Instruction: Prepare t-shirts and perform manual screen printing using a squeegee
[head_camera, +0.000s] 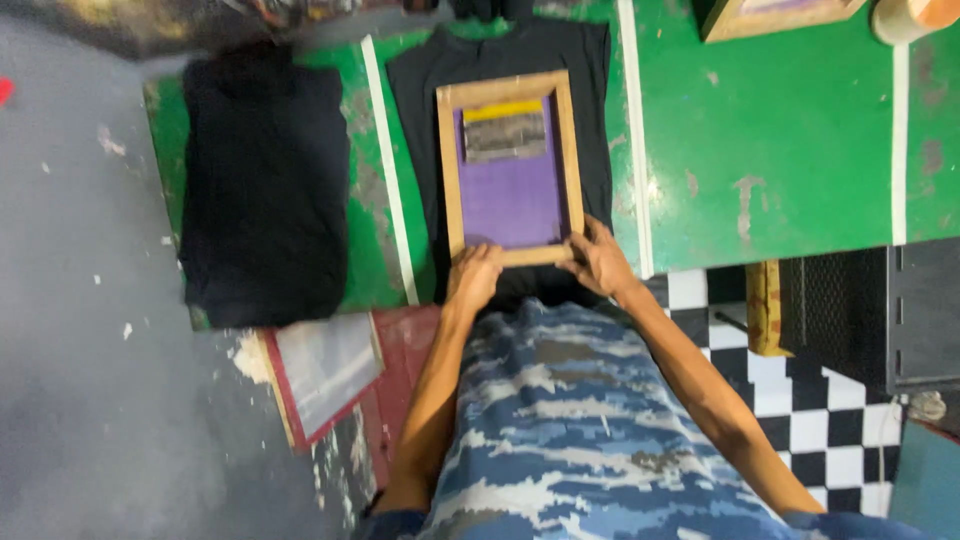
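A wooden printing frame (447, 170) with a purple mesh lies flat on a black shirt (415, 120) spread over the green table (780, 150). A yellow-topped squeegee (503, 132) rests inside the frame at its far end. My left hand (473, 277) grips the frame's near left corner. My right hand (598, 260) holds the near right corner, fingers over the wooden edge.
A stack of folded black shirts (265, 180) lies at the table's left. A second screen frame (325, 370) leans below the table edge. Another wooden frame (775, 15) and a tape roll (910, 18) sit far right. Checkered floor (810, 400) is at the right.
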